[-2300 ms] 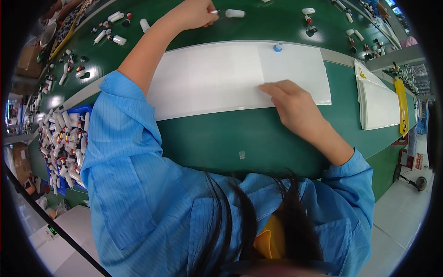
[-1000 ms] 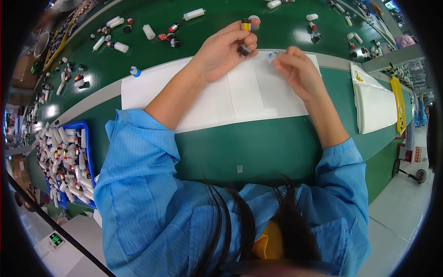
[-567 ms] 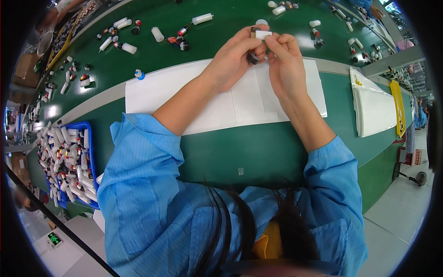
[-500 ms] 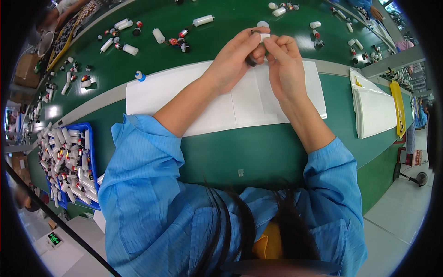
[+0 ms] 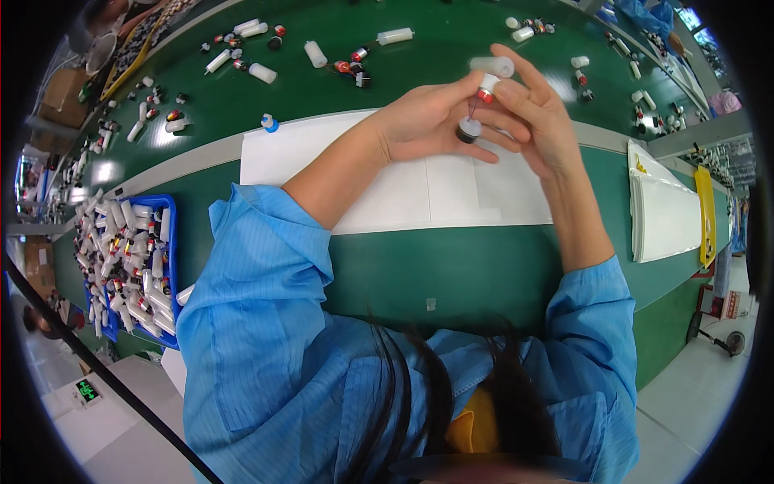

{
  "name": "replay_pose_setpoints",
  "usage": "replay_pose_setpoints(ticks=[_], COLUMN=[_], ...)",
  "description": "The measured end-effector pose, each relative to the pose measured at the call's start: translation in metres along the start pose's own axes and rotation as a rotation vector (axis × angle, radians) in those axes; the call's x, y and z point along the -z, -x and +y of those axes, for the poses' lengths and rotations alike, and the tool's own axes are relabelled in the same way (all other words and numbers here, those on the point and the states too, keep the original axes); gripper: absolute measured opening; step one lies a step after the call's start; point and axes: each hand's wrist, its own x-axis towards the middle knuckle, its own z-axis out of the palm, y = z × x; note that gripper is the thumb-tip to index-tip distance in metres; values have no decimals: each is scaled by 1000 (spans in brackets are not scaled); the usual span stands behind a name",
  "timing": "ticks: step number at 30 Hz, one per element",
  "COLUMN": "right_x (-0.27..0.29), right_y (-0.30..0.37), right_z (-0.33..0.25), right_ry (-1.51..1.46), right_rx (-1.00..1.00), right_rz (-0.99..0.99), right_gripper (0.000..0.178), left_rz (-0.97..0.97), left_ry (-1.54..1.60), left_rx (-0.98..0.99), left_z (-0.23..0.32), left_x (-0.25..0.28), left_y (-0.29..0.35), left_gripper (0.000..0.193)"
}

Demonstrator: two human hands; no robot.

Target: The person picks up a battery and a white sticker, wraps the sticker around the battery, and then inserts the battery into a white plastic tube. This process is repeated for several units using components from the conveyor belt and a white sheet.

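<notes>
Above the far edge of the white paper (image 5: 347, 198), my left hand (image 5: 431, 121) and my right hand (image 5: 536, 121) meet around a small white-and-red cylindrical part (image 5: 486, 87). The tips of both thumbs press on it from either side, and several other fingers are spread. Thin wires hang from the part down to a round black cap with a whitish top (image 5: 468, 130), in front of my left fingers. Just beyond my fingertips lies a translucent white tube (image 5: 492, 66); whether a finger touches it, I cannot tell.
A green belt (image 5: 242, 105) across the back carries scattered white tubes and wired parts. A blue basket (image 5: 172, 242) heaped with such parts stands at left. A small blue-and-white bottle (image 5: 269, 123) is by the paper. White sheets (image 5: 665, 210) and a yellow strip (image 5: 706, 218) lie at right.
My hands have spread apart somewhat and opened out, with the part still between them. The wired black cap now hangs lower in plain sight. The whole view has shifted slightly.
</notes>
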Motion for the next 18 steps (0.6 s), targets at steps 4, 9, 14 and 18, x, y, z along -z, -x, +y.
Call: replay_pose_setpoints(ticks=[4,9,14,18], right_x=[23,82,81,34], right_y=[-16,-43,-33,32], right_z=[-5,0,-15,-8], right_ry=[313,1148,1605,1232], right_rx=[78,215,381,232], right_rz=[35,426,450,-14], right_gripper=[52,49,48,29], left_rz=[333,1020,1007,978], left_ry=[-933,-2347,-2220,-1799], left_rx=[-67,-409,137,29], left_z=[7,43,85,90], left_x=[14,83,111,131], left_y=[-2,-2,-8,37], left_gripper=[36,24,30,30])
